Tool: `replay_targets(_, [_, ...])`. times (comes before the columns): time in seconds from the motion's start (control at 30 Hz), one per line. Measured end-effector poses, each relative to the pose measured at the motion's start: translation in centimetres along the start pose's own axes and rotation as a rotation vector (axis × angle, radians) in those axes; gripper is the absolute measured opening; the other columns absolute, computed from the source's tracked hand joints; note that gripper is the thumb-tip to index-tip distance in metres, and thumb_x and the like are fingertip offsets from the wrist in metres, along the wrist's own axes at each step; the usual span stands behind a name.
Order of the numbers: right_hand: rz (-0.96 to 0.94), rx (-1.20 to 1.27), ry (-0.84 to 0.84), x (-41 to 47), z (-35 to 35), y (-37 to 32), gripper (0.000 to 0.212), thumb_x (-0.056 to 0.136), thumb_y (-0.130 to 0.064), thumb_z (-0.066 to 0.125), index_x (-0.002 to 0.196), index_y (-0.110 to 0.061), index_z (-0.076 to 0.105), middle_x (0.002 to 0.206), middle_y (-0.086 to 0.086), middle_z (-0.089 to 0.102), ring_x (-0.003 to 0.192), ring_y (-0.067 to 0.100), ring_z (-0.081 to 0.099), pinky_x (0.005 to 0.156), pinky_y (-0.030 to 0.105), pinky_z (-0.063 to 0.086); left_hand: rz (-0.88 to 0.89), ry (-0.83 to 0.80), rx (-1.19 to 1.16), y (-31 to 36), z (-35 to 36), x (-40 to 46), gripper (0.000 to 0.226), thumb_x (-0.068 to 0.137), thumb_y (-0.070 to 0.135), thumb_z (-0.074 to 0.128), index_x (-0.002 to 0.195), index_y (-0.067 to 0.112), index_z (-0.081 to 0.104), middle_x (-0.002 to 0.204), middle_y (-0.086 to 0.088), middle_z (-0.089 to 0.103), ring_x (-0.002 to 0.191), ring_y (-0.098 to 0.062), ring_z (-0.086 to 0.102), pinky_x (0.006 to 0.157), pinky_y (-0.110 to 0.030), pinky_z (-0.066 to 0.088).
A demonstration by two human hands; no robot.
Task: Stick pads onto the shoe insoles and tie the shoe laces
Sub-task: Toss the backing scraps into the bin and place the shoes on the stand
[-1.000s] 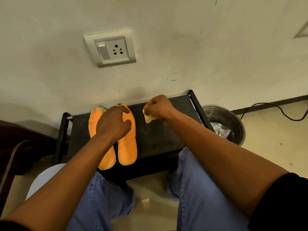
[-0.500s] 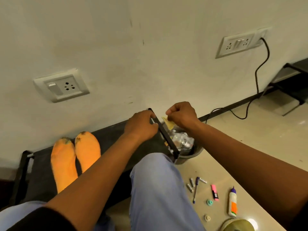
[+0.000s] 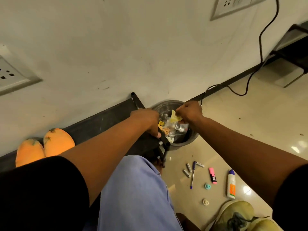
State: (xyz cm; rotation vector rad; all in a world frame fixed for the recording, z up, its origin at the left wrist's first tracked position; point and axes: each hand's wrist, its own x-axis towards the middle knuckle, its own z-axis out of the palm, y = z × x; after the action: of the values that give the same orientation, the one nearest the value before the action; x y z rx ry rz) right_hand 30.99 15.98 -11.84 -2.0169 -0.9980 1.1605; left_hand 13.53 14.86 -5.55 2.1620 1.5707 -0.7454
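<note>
Two orange insoles lie side by side at the left end of the black bench. My right hand pinches a crumpled yellow backing paper just over the grey waste bin. My left hand grips the black frame bar at the right end of the bench, beside the bin. A pale green shoe with dark laces stands on the floor at the bottom right, partly cut off by the frame edge.
The bin holds clear wrappers and paper scraps. On the tiled floor lie batteries, a pen, a pink highlighter, a glue bottle and two small caps. A black cable hangs from the wall socket.
My view swung right from the insoles to the bin. My right hand carried the yellow paper from the bench to over the bin. My left hand left the insole and took the bench frame.
</note>
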Motion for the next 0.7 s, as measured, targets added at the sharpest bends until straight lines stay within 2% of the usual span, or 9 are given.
replay_targets(0.13, [0.051,0.073,0.007,2.1,0.8,0.9,0.011,0.084,-0.005,0.073,0.095,-0.002,0.072,0.095,0.015,0.070,0.068,0.025,0.072,0.070,0.046,0.064,-0.017,0.000,0.067,0.2,-0.1,0.2,0.079,0.080,0.064,0.075,0.142,0.022,0.050,0.139,-0.007,0.053,0.125,-0.034,0.054,0.101,-0.051,0.050])
replay_targets(0.27, [0.108,-0.021,-0.027,2.9,0.1,3.6,0.017,0.087,-0.009,0.070,0.103,-0.007,0.070,0.095,0.011,0.069,0.080,0.026,0.072,0.076,0.043,0.064,-0.042,0.004,0.069,0.7,-0.1,0.0,0.078,0.080,0.061,0.077,0.142,0.021,0.049,0.139,-0.008,0.054,0.124,-0.034,0.055,0.100,-0.051,0.051])
replay_targets(0.4, [0.105,-0.061,0.016,2.2,-1.4,5.9,0.011,0.089,-0.011,0.068,0.100,-0.011,0.071,0.098,0.013,0.069,0.082,0.028,0.071,0.077,0.042,0.064,-0.093,0.006,0.079,1.2,-0.2,0.0,0.079,0.078,0.060,0.079,0.141,0.022,0.050,0.137,-0.007,0.057,0.125,-0.034,0.055,0.099,-0.049,0.051])
replay_targets(0.57, [0.037,-0.058,-0.045,-0.4,-4.1,7.6,0.010,0.089,-0.004,0.064,0.088,-0.008,0.073,0.095,0.018,0.072,0.086,0.032,0.073,0.079,0.047,0.063,-0.138,0.036,0.141,2.4,-0.8,-0.5,0.083,0.078,0.057,0.082,0.144,0.021,0.045,0.138,-0.009,0.056,0.125,-0.036,0.056,0.094,-0.049,0.049])
replay_targets(0.7, [-0.029,-0.066,-0.107,-3.5,-6.1,8.4,0.016,0.090,-0.003,0.065,0.084,-0.017,0.069,0.096,0.012,0.072,0.091,0.026,0.070,0.077,0.040,0.063,-0.114,0.083,0.213,3.8,-1.1,-1.7,0.070,0.082,0.046,0.081,0.140,0.022,0.051,0.131,-0.008,0.059,0.120,-0.035,0.058,0.095,-0.050,0.050])
